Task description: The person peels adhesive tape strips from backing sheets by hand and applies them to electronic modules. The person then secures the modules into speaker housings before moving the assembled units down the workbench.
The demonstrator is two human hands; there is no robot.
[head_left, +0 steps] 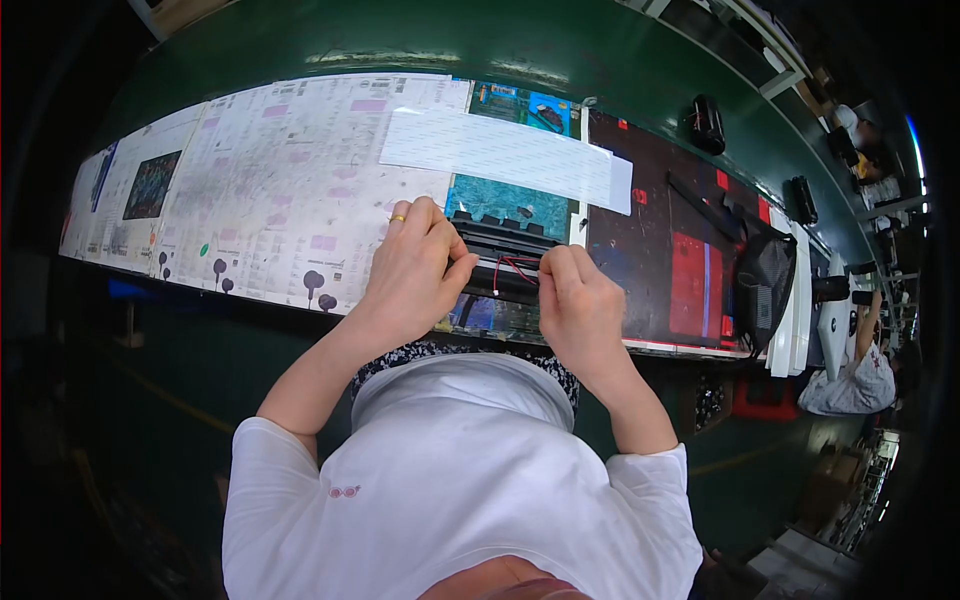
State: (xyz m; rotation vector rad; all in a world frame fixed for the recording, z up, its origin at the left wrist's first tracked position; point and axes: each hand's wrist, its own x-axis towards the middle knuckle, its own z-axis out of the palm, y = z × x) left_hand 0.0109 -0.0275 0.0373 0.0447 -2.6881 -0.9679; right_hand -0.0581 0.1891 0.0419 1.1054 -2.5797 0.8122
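Observation:
A long black plastic housing (507, 240), with rounded tabs along its far edge, lies on the bench right before me. Thin red and black wires (516, 264) loop over it and end in a small white connector (496, 292). My left hand (417, 268), a ring on one finger, is closed with its fingertips at the housing's left end. At the right end, my right hand (580, 298) is closed in a pinch where the wires reach its fingers. What lies between those fingertips is hidden. Just beyond the housing is a long white sheet (505, 155) with faint printed rows.
Printed boards (290, 170) cover the bench top. A black mesh-sided item with a strap (765, 280) sits at the right, beside white strips (795, 300). Two black cylindrical objects, one a larger cylinder (707, 125), stand on the green surface beyond. Another person (855, 375) is at far right.

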